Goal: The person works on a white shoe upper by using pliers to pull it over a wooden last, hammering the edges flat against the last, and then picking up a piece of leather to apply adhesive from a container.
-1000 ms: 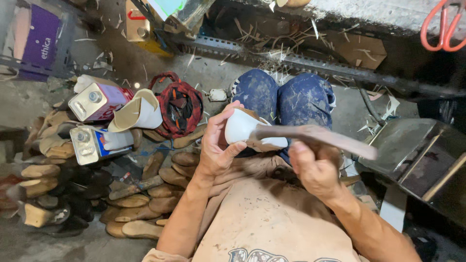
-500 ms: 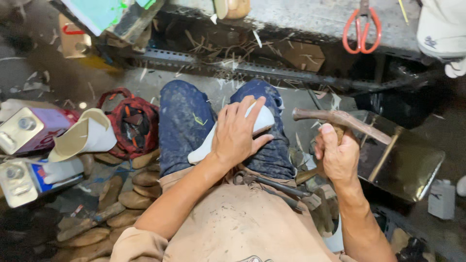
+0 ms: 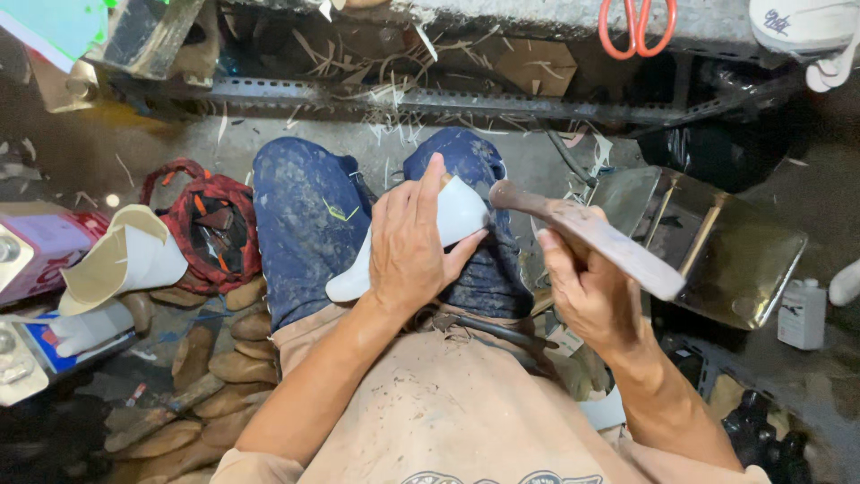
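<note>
A stack of tan shoe soles (image 3: pixel 224 358) is lying on the floor at far left. The left hand (image 3: pixel 414 242) is pressing palm-down on a white shoe piece (image 3: pixel 457 215) resting across the denim-clad knees (image 3: pixel 313 215), its long axis running from lower left to upper right. Just to its right, the right hand (image 3: pixel 587 296) is gripping a worn wooden-handled hammer (image 3: pixel 591 235), whose head is touching the piece's upper right end. Orange scissors (image 3: pixel 636 27) are hanging above.

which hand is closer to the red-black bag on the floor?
Left. The left hand presses the white shoe piece on the lap, closer to the red-black bag. The right hand grips the hammer handle on the far side.
</note>
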